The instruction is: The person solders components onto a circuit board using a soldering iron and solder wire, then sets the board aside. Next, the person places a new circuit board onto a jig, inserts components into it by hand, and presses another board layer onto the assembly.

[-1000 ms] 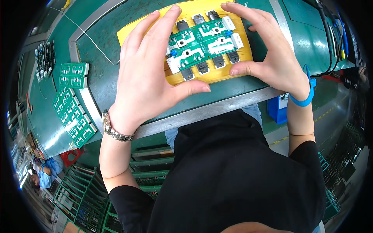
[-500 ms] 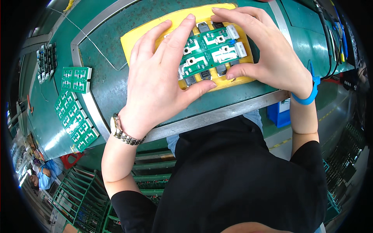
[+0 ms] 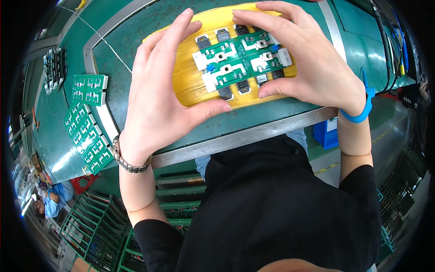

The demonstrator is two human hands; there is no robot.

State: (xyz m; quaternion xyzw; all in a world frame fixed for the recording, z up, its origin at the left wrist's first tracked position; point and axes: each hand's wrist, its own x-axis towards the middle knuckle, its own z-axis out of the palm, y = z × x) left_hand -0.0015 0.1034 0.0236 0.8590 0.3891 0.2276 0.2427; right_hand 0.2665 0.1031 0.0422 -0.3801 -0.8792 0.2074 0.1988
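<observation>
A green circuit board (image 3: 239, 62) with white blocks at its ends and several black tabbed components (image 3: 243, 86) along its long edges lies on a yellow board (image 3: 188, 86). My left hand (image 3: 156, 88), wearing a metal-band watch, is open left of the circuit board, its fingers stretched away from me and its thumb along the yellow board's near edge. Curved around the right end is my right hand (image 3: 312, 59), with a blue wrist strap. Its fingers and thumb are spread apart, fingertips beyond the far components and thumb beside the near ones; no grip shows.
More green circuit boards (image 3: 86, 136) lie on the green bench at left, beside a dark stack of parts (image 3: 54, 70). A metal strip (image 3: 244, 133) edges the bench. Green racks (image 3: 90, 231) stand below, a blue bin (image 3: 326, 133) at right. Cables (image 3: 380, 45) hang far right.
My left hand has drawn back to the left, uncovering the circuit board's left end. My right hand stays around the right end, its fingers shifted slightly left.
</observation>
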